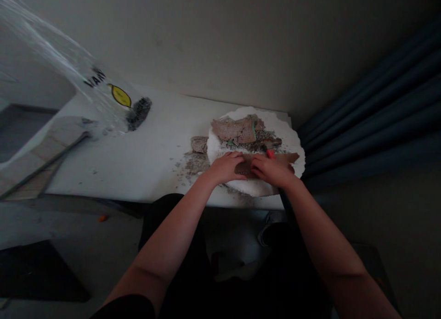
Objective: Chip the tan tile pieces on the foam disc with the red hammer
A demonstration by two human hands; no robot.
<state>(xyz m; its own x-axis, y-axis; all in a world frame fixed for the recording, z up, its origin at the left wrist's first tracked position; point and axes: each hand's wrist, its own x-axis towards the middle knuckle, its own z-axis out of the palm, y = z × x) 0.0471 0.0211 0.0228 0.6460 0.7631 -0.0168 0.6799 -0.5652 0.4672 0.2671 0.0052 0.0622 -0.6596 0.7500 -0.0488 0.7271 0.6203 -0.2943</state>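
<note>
Both hands are at the right-hand part of a white worktop [155, 158], over a white, scalloped round mat [292, 135]. The left hand [225, 167] bears on the left end of a brown, textured strip [245, 166], thumb toward the near edge and fingers toward the far edge. The right hand [274, 170] lies across the middle of the same strip, fingers bent. Whether either hand is clamped on the strip cannot be told. The strip lies on the near half of the mat, its torn right end showing beyond the right hand. A red object [270, 154] shows just beyond the right hand; its type cannot be determined.

Behind the strip, a second brown, perforated-looking piece [236, 130] with a green edge lies over grey crumbled debris. A rolled brown piece [199, 144] is located beside the mat's left edge, with grey debris [197, 164] scattered nearer the person. At left, a clear plastic bag [89, 87] bears dark lettering and a yellow lemon-shaped print; dark material is gathered at its lower end.
</note>
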